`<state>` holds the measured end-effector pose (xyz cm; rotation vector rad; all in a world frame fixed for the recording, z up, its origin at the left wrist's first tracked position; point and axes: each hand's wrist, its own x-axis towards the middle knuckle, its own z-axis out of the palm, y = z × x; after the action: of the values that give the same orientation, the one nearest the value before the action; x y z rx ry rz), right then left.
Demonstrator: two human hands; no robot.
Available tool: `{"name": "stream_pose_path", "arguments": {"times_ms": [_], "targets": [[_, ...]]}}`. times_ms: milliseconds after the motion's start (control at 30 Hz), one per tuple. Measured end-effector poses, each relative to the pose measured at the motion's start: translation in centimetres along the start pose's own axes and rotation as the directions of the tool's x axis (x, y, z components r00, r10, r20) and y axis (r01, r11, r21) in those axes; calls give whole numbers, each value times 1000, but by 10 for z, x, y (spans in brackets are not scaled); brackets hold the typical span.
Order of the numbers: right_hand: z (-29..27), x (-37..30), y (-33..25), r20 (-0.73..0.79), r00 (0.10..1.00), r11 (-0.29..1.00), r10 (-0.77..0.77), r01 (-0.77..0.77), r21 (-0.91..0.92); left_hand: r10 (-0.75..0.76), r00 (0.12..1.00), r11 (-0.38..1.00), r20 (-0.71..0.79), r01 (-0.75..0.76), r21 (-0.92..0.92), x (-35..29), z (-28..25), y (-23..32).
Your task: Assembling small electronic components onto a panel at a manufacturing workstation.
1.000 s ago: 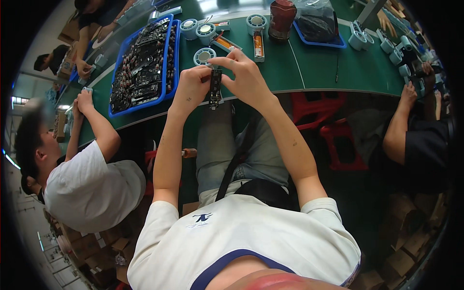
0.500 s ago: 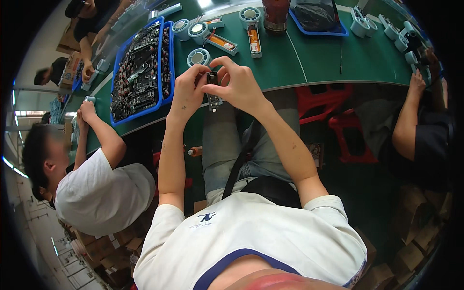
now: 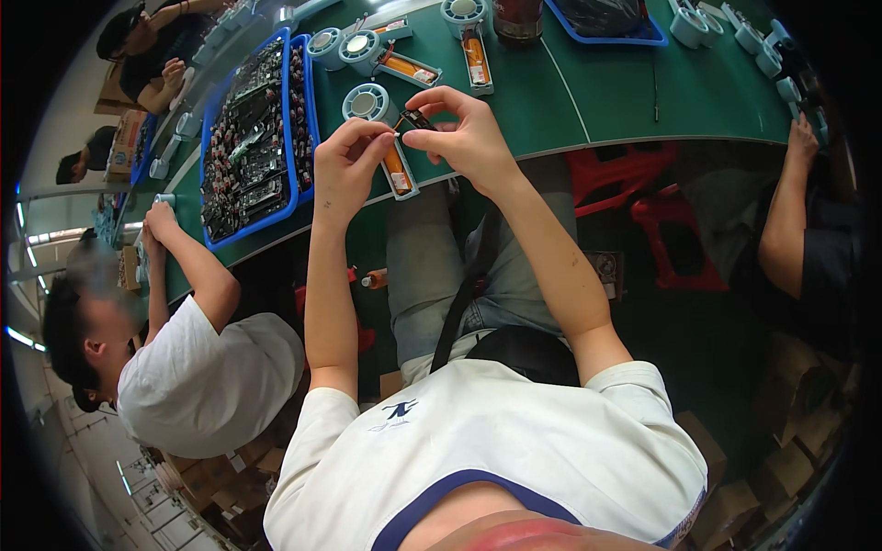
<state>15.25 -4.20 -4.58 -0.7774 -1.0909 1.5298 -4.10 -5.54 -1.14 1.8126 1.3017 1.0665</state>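
Observation:
My right hand [image 3: 469,140] pinches a small black circuit board [image 3: 419,119] above the table's near edge. Just left of it, my left hand [image 3: 352,165] is closed in a pinch on a thin wire [image 3: 399,131] with a small pale end, close to the board. Under my hands lies a light blue handheld fan body [image 3: 365,102], its round head away from me. An orange battery [image 3: 397,171] shows in its open handle, partly covered by my fingers.
Left of my hands, blue trays [image 3: 292,138] hold many circuit boards. More fan bodies with orange batteries [image 3: 409,69] lie beyond, near a dark red jar [image 3: 518,20] and a blue tray with a black bag [image 3: 602,23]. Co-workers sit at both sides; red stools [image 3: 675,239] stand below.
Both hands have moved apart a little. The board has tilted into my right hand, while my left now pinches a wire. The fan body's battery handle has come into view beneath them.

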Motion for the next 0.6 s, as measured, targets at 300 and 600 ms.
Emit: {"name": "stream_pose_path", "arguments": {"times_ms": [300, 600], "targets": [[3, 1, 6, 108, 987, 987, -120, 130, -94, -39, 999, 983, -25, 34, -178, -3, 0, -3], [14, -1, 11, 111, 989, 994, -96, 90, 58, 17, 991, 950, -133, -58, -306, -6, 7, -11]]}}
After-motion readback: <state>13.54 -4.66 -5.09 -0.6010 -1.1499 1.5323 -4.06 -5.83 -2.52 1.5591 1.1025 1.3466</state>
